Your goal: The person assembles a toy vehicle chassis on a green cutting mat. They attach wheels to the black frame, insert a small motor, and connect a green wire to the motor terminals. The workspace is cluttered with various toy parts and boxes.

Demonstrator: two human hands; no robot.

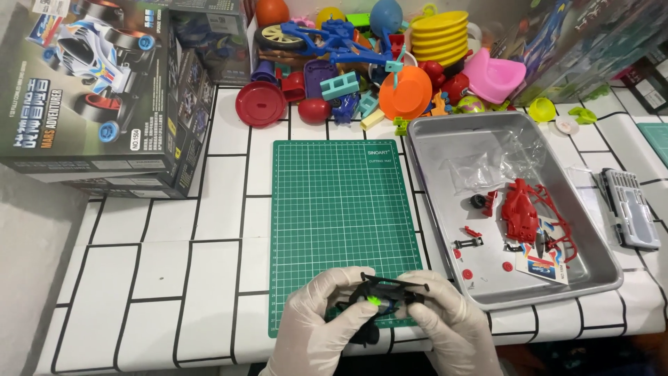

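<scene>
Both the left hand and right hand are squeezing a black toy car frame over the green mat, keeping it steady.

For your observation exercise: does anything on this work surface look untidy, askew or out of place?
Yes. A jumbled heap of colourful plastic toy pieces sprawls along the back edge, unsorted. Small red plastic parts lie scattered in the metal tray beside a crumpled clear bag. The green cutting mat lies square.
</scene>
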